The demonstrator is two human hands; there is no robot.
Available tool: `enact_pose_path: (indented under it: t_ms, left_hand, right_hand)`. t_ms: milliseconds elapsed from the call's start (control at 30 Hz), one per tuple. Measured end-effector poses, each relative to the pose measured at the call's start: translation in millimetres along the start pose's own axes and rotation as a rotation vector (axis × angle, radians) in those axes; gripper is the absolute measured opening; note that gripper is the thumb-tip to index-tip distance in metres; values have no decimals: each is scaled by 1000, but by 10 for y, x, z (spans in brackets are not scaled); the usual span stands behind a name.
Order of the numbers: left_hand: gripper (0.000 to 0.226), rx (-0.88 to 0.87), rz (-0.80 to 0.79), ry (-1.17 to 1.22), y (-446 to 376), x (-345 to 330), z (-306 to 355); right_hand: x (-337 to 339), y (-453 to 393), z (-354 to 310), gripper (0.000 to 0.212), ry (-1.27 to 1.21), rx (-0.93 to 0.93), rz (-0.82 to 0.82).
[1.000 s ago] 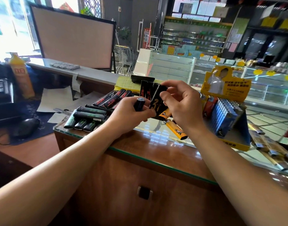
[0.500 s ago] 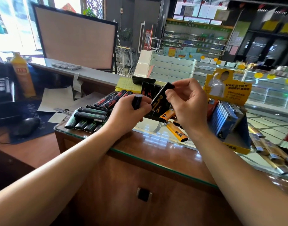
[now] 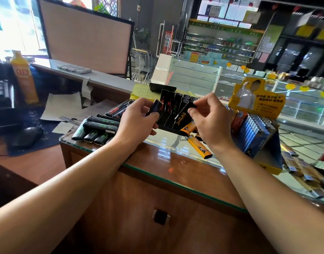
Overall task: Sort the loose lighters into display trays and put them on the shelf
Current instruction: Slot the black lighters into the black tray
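While both forearms reach out over the glass counter top, each hand has a lighter of its own. The left hand curls its fingers and thumb round a dark lighter that sticks up tilted from the fist. The right hand pinches the top end of a black lighter with a gold mark between thumb and forefinger, the other fingers bent loosely; that lighter leans with its lower end at the black display tray, though whether it sits in a slot I cannot tell. Behind it a row of black lighters stands upright in the tray.

Just right of the tray two orange lighters lie on the glass under the right wrist, one pointing toward the near edge. Left of the left hand a heap of loose dark lighters with green marks lies close to the counter's left corner. On the right a yellow display box of blue lighters stands tilted, very near the right forearm. Bare glass shows between the hands and the near edge; beyond the tray lie a yellow pad and a grey ledge.
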State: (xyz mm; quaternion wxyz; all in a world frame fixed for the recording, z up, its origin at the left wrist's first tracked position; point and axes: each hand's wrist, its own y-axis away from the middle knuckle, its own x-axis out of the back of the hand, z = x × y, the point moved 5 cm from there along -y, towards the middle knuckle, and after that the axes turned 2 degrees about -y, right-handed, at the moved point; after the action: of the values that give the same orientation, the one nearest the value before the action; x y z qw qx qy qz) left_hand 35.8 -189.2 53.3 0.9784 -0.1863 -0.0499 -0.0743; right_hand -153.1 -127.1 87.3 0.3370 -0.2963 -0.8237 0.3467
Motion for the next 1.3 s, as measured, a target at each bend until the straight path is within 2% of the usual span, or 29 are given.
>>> enact_pose_path:
  t_ms: [267,400,700,867,1033,1167,1300]
  left_hand:
    - [25,9,-64,100,39,-22,34]
    - [32,-6,-85,69,48,-42,63]
    - [23,32,-85,54,48,-29,51]
    - [28,21,-117,110,95,-40,96]
    - [20,-29,-118,60,92,-40,110]
    - [16,-66,-113,31,110,-32,138]
    - [14,-100,-70,54,114,17,142]
  right_hand:
    - [-112,-10,29,14,150,42,-70]
    - [-116,-26,60,9,188,50,-77]
    - [-164,11,136,47,304,37,-218]
    - [-189,31,150,54,276,34,-261]
    - [-119,20,-33,43,123,79,-183]
    - [-126,73,-243,29,15,180,-206]
    - [-149,102,-231,12,21,92,-254]
